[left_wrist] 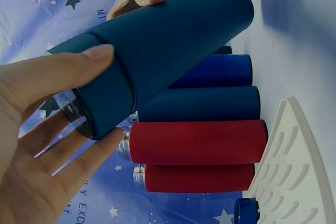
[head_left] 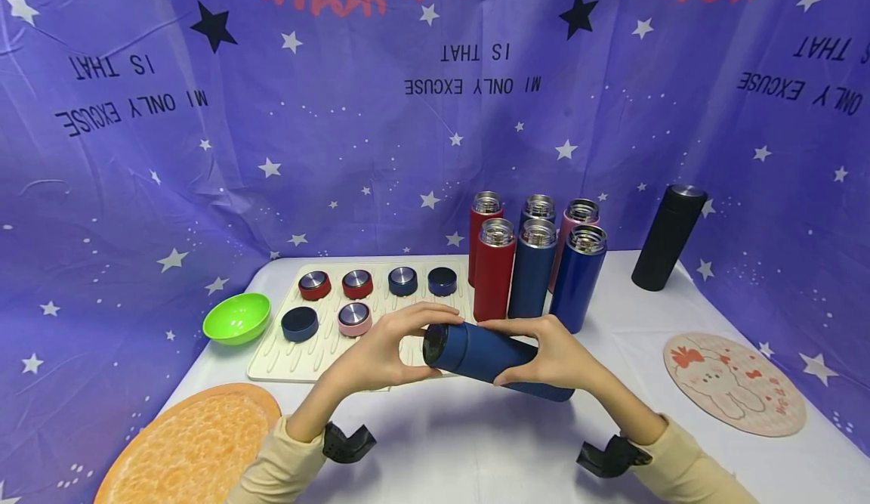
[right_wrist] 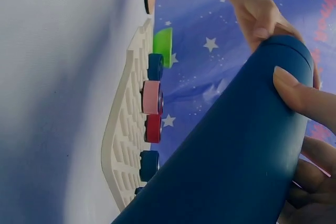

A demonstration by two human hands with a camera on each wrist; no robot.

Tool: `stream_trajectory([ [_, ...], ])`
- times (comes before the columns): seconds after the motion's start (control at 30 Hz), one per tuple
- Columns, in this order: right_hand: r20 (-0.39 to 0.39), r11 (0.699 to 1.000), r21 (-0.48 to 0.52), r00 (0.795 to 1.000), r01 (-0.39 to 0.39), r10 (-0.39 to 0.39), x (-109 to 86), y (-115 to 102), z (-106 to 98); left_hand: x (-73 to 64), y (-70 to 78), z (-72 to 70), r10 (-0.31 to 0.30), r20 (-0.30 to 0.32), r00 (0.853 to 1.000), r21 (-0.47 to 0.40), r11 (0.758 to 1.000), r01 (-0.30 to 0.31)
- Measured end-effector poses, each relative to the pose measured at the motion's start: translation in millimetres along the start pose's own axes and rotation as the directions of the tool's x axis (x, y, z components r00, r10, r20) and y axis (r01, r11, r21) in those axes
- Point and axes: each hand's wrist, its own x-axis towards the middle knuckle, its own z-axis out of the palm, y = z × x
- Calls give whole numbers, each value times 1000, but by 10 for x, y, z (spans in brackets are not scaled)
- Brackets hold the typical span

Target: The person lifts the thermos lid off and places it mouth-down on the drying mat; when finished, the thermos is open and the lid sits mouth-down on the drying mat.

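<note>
A dark blue thermos flask (head_left: 485, 353) is held tilted above the front of the table, its capped end to the left and its base lower right. My left hand (head_left: 384, 349) grips the cap (left_wrist: 102, 90), thumb on one side and fingers on the other. Farther down, my right hand (head_left: 553, 353) holds the flask's body between thumb and fingers. A seam between cap and body shows in both wrist views. Behind the hands, a cream tray (head_left: 319, 364) carries several loose lids, among them a pink lid (head_left: 354, 320) and a red lid (head_left: 315, 285).
Several lidless flasks stand at the back in two rows, including a red flask (head_left: 494, 273) and a blue flask (head_left: 578, 281). A capped black flask (head_left: 669, 239) stands back right. A green bowl (head_left: 238, 319), an orange round mat (head_left: 197, 443) and a pink rabbit mat (head_left: 734, 383) lie around.
</note>
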Motion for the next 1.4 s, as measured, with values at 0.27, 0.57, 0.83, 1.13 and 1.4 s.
stream_trajectory([
  [0.27,-10,998,-56,1000,-21,20,-6,-27,-3,27,122,-14,-16,-43,999,6,1000,17],
  [0.57,-117,982,-177,989,71,-92,8,-97,63,2,63,44,-240,-167,956,-42,971,236],
  [0.83,-115,982,-166,988,87,-107,9,-68,54,-25,-74,54,-183,-108,977,-26,983,182],
  [1.13,-3,999,-32,1000,-4,4,-3,-18,-36,-4,-43,39,1,-47,999,21,1000,0],
  [1.4,65,999,25,997,-47,46,-12,1,-69,53,218,-27,16,-6,1000,13,1000,-16],
])
